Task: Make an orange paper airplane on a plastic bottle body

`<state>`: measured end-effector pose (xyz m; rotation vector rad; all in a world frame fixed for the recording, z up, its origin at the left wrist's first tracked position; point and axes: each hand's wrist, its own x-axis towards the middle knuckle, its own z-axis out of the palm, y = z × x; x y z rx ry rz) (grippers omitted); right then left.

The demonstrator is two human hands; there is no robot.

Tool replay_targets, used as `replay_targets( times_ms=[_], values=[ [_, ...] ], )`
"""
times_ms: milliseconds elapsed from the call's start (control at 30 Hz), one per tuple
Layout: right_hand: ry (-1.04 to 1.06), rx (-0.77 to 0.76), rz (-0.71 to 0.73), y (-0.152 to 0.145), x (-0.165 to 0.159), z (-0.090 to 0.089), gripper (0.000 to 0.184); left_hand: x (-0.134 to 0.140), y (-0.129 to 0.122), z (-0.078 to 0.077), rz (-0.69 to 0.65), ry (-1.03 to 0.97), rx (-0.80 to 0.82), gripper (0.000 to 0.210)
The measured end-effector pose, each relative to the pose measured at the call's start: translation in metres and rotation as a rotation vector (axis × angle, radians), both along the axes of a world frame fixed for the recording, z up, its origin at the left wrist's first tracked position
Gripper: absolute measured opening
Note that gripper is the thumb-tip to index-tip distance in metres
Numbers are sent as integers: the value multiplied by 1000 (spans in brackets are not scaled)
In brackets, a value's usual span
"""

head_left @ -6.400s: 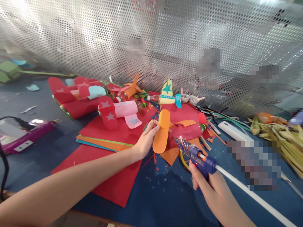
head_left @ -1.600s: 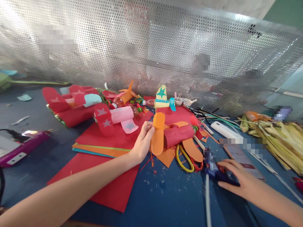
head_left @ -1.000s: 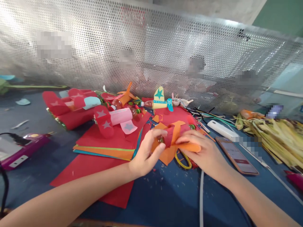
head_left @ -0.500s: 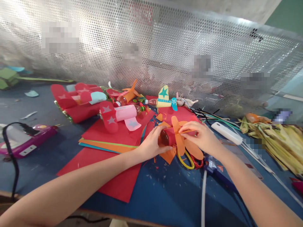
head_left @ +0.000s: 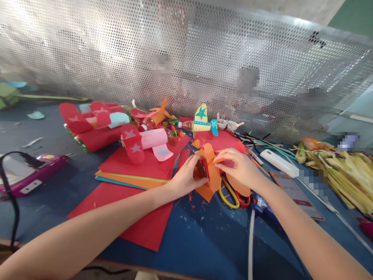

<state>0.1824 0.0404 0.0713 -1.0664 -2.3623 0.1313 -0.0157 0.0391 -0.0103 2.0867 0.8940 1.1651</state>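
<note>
We find the bottle (head_left: 200,171) at the middle of the blue table (head_left: 201,249), lying on its side with its brown base towards the left. An orange paper piece (head_left: 215,179) with rounded ends stands crosswise at the bottle; we cannot tell whether it is fixed there. The left hand (head_left: 186,173) curves around the brown base, thumb and fingers closed upon it from near and far. The right hand (head_left: 239,167) pinches orange paper between thumb and fingers, with no visible gap at the tips.

Just to the near right we note scissors (head_left: 229,198) with yellow and red handles, then a blue glue gun (head_left: 259,204), partly hidden by the right forearm, and a phone (head_left: 301,198). To the left lie red sheets (head_left: 140,221) and a pink bottle plane (head_left: 154,139). Farther left sits a purple power strip (head_left: 40,179). A perforated metal sheet (head_left: 204,46) borders the far side.
</note>
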Motion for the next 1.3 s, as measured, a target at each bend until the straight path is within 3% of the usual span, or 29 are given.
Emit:
replay_targets(
  times_ms=[533,800,967,1167,1300],
  values=[
    [-43,-20,-10,3,-3,-2,8,-1,-4,8,18,15,-9,55],
    [-37,-26,-14,3,-3,-4,6,1,-7,9,-51,-82,-75,52],
    [-7,-13,7,2,-5,-8,8,3,-9,14,53,-112,-85,48],
    [-53,-63,7,-1,1,3,18,6,-6,21,59,66,17,13],
    [-32,-103,-50,-5,11,15,27,6,-6,23,66,78,30,10]
  ],
)
